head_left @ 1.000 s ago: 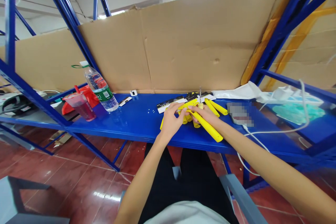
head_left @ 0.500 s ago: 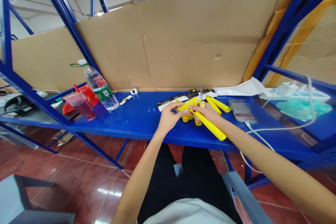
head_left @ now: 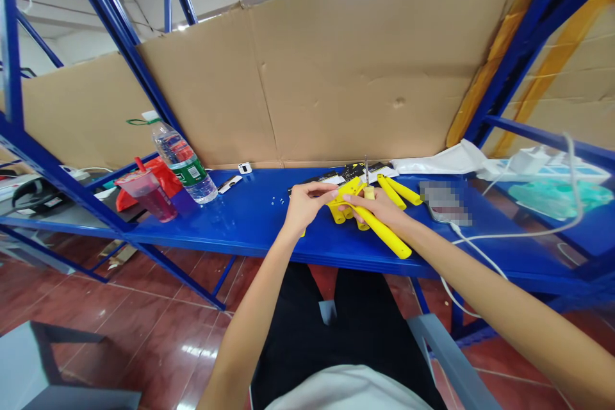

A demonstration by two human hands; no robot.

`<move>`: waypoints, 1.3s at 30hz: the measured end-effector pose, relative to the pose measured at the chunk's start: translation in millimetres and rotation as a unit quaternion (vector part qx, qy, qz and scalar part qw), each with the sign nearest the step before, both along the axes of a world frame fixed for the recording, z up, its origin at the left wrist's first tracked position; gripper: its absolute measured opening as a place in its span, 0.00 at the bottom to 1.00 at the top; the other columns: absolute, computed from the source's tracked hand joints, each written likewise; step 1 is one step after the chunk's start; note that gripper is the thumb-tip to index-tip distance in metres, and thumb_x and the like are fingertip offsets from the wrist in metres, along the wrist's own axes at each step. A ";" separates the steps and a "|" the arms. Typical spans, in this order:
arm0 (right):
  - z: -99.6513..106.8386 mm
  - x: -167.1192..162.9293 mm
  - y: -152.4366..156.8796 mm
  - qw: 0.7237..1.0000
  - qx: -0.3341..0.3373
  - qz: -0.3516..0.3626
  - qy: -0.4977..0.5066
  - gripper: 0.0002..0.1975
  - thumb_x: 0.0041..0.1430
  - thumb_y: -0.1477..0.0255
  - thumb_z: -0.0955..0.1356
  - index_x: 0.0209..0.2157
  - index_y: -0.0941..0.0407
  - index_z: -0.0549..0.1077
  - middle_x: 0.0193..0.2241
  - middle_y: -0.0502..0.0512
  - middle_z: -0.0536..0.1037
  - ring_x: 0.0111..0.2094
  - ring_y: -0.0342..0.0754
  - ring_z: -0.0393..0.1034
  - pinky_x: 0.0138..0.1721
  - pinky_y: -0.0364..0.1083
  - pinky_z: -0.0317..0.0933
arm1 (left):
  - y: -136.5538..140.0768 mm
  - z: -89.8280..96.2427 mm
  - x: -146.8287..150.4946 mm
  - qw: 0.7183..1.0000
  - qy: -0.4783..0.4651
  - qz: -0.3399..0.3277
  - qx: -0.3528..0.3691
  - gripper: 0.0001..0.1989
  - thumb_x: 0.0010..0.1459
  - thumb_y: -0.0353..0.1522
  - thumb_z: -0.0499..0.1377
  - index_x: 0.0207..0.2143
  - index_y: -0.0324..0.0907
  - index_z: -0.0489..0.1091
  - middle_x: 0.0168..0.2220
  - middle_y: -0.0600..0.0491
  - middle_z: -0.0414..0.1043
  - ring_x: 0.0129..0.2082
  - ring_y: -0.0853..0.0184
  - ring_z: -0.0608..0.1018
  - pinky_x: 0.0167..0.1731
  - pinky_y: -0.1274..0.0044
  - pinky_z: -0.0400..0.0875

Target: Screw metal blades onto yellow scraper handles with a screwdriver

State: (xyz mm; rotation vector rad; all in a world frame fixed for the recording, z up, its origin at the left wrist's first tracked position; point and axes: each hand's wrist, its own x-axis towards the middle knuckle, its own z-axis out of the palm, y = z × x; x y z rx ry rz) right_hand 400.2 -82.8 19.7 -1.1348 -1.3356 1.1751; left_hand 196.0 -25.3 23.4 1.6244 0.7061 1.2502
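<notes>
My right hand (head_left: 377,205) is closed around a yellow plastic handle (head_left: 387,234), whose long round grip slants down to the right. The same hand keeps a screwdriver (head_left: 368,191) with a pale yellow grip, its thin shaft pointing up. My left hand (head_left: 307,202) pinches at the far, flatter end of the yellow handle. A small yellow tip (head_left: 303,232) peeks out below my left palm; what it belongs to is hidden. Beneath and beside the hands lie several more yellow handles (head_left: 406,190) on the blue table (head_left: 250,218).
Black-and-white printed cards (head_left: 336,179) lie behind the hands. Tiny pale bits (head_left: 273,201) are scattered leftward. A water bottle (head_left: 187,163) and red drink cup (head_left: 154,195) stand at left. At right lies a phone (head_left: 444,202) with a white cable (head_left: 519,236). Cardboard (head_left: 360,77) walls the back.
My left hand has shifted slightly left, its fingers straighter over the handle's end. The yellow tip below my left palm has come into sight. My right hand has barely moved.
</notes>
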 end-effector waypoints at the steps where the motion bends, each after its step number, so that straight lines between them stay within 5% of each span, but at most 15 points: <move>1: 0.0 -0.2 -0.2 1.000 -0.003 -0.001 0.004 0.28 0.49 0.45 0.82 0.25 0.55 0.75 0.18 0.56 0.77 0.19 0.45 0.66 0.21 0.45 0.63 | -0.4 0.0 0.1 1.000 -0.004 -0.002 -0.005 0.12 0.52 0.37 0.77 0.38 0.43 0.88 0.41 0.46 0.88 0.43 0.55 0.86 0.48 0.63 0.81; 17: -10.0 3.8 5.6 1.000 -0.007 -0.006 0.014 0.32 0.55 0.40 0.78 0.28 0.57 0.77 0.18 0.54 0.76 0.18 0.43 0.67 0.20 0.43 0.63 | -2.3 -8.3 10.9 0.995 -0.081 0.024 -0.052 0.14 0.45 0.38 0.80 0.34 0.44 0.87 0.38 0.48 0.87 0.38 0.61 0.84 0.44 0.68 0.78; 28: -6.1 0.7 3.4 0.998 -0.011 -0.004 0.058 0.30 0.47 0.45 0.84 0.27 0.57 0.77 0.22 0.57 0.81 0.21 0.44 0.69 0.20 0.42 0.63 | -8.6 -8.2 11.6 0.984 -0.136 0.024 -0.112 0.13 0.46 0.36 0.80 0.35 0.44 0.87 0.37 0.49 0.85 0.39 0.63 0.82 0.48 0.69 0.76; 39: -12.4 3.3 5.8 0.999 0.008 0.013 0.031 0.26 0.56 0.47 0.81 0.36 0.58 0.85 0.21 0.55 0.79 0.20 0.44 0.66 0.21 0.44 0.62 | -1.5 -0.1 9.0 0.997 -0.060 0.013 -0.053 0.10 0.48 0.35 0.79 0.34 0.45 0.87 0.37 0.48 0.86 0.39 0.60 0.84 0.46 0.66 0.78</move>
